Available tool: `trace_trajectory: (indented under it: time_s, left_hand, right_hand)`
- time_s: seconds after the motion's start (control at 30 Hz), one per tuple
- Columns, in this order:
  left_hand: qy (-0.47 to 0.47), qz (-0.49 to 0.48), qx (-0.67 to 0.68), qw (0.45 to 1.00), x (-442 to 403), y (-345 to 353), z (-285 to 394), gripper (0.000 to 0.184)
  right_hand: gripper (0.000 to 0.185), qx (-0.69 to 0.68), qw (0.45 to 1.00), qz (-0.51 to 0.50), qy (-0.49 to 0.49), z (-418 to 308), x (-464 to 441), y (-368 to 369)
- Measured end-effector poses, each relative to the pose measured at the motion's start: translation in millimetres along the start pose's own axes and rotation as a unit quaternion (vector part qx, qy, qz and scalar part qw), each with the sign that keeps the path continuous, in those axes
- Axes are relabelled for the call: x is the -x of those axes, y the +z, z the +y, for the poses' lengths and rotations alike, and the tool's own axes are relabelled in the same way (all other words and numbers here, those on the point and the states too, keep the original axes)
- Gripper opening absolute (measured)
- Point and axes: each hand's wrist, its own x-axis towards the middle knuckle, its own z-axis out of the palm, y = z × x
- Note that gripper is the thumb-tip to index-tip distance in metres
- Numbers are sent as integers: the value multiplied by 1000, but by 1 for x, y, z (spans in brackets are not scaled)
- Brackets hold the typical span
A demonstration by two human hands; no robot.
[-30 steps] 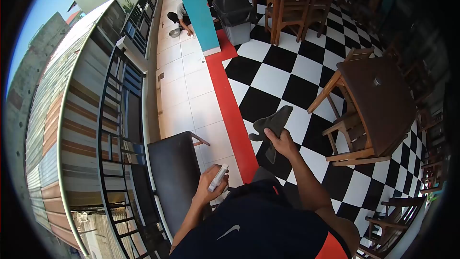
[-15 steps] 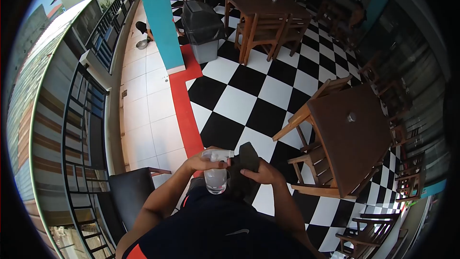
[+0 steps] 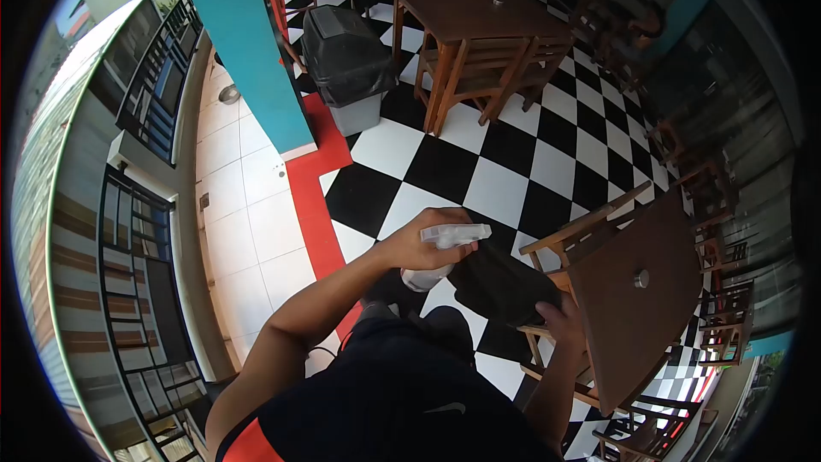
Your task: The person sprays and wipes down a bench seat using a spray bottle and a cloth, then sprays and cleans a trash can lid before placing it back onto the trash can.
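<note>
In the head view, a pale, see-through spray bottle (image 3: 454,234) and a dark, limp, creased cloth (image 3: 503,287) were held before the torso, above the checkered floor (image 3: 428,169). The left arm reached across, elbow bent, its left hand (image 3: 425,234) wrapped around the bottle's neck; the right hand (image 3: 560,322), forearm angled up, grasped 1 end of the cloth near the brown table (image 3: 637,316).

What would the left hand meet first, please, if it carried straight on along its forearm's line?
Ahead of the left hand the way looks free over the checkered floor, with the cloth off to its right, though depth is unclear.
</note>
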Motion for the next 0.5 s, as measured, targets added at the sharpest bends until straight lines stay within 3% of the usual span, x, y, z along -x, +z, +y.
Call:
trace_trajectory:
  time_s: [0.03,0.07,0.1,0.17,0.2,0.3,0.33,0.37,0.5]
  left_hand:
    - [30,22,-8,999,-37,-24,-19,18]
    - [-13,42,-1,999,-55,-36,-23,18]
    - [-54,64,5,997,-73,-49,-27,18]
    - [54,116,-55,990,-104,-74,-74,22]
    - [104,145,-85,980,-117,-87,-102,24]
    - [-73,189,75,976,-130,-134,-174,33]
    - [-116,219,128,960,-130,-152,-212,33]
    - [-176,249,79,949,-130,-172,-232,43]
    - [-231,481,386,752,-113,-235,-333,53]
  right_hand:
    - [63,-157,981,-71,-93,-13,-39,-5]
    - [76,-166,974,-106,-110,-9,-65,-10]
    - [76,-132,986,-57,-82,4,-92,-13]
    - [77,-55,997,34,-30,45,-148,-17]
    - [73,-107,992,57,25,56,-177,-21]
    - [59,-296,941,137,86,60,-278,-45]
    - [45,-300,931,183,103,48,-311,-52]
    - [40,-315,922,192,120,52,-349,-66]
    - [42,-280,909,210,225,57,-444,-108]
